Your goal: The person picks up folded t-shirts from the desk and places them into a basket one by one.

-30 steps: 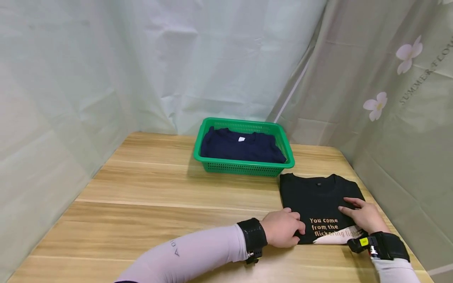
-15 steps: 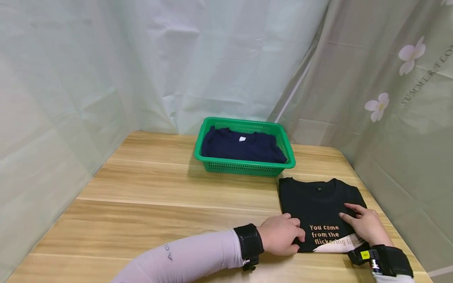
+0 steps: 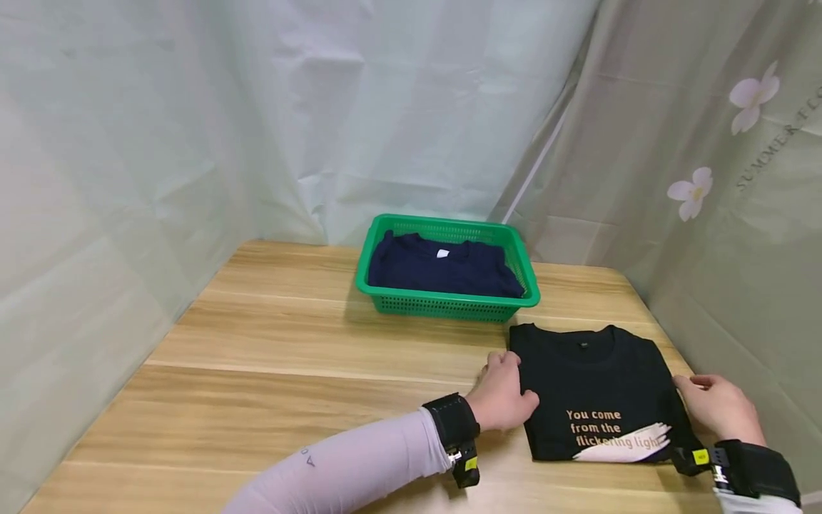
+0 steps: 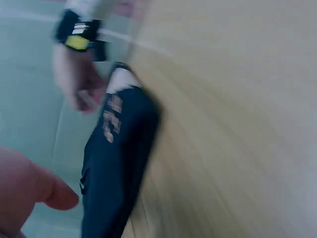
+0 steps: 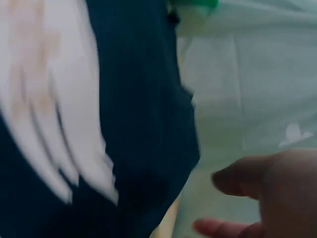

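Note:
A folded black T-shirt with orange lettering and a white brush-stroke print lies flat at the table's right side, neckline away from me. At its left edge is my left hand, thumb stretched toward the cloth; the left wrist view, blurred, has the thumb beside the shirt. My right hand is at the opposite edge. In the right wrist view its thumb and finger are spread apart, with a gap between the hand and the shirt's edge. Some fingertips are hidden.
Behind the shirt stands a green plastic basket with a folded navy garment inside. The wooden table extends to the left. Pale curtains hang around the back and sides, close to the table's right edge.
The shirt was first drawn slightly toward me. Since then my left hand has shifted up along the left edge, and my right hand has moved off the shirt's top to its right edge.

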